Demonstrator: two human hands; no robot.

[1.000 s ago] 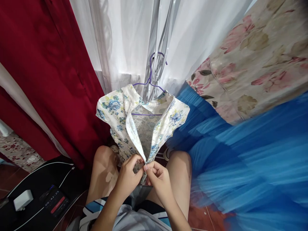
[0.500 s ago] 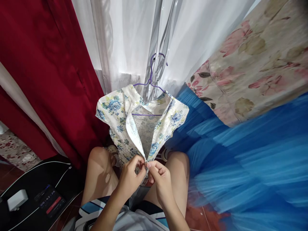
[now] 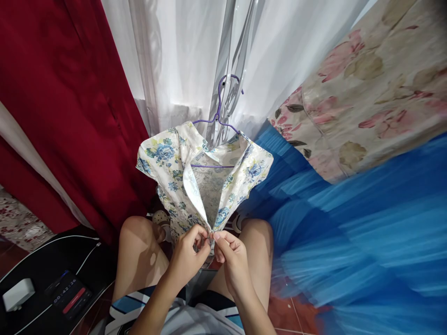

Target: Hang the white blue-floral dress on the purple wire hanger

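A white blouse with blue flowers [image 3: 176, 186] hangs in front of me on a purple hanger [image 3: 217, 109], its front parted in a V above my hands. At the bottom of that V, my left hand [image 3: 190, 249] pinches the left front edge. Close beside it my right hand [image 3: 230, 251] pinches the right front edge, fingertips nearly touching the left ones. Whatever small fastening lies between the fingertips is too covered to make out. The blouse's lower part drops between my knees, partly hidden by my hands.
Red curtain cloth [image 3: 80, 116] hangs at the left, white curtain [image 3: 181, 56] behind the hanger. Blue tulle [image 3: 349, 232] and flowered fabric [image 3: 366, 93] fill the right. A black stool [image 3: 94, 260] at lower left carries a phone [image 3: 68, 293], white charger [image 3: 19, 294] and cable.
Both hands keep their pinch at the same spot on the blouse, with barely any finger movement. The view has shifted slightly, moving the stool and phone a little leftward.
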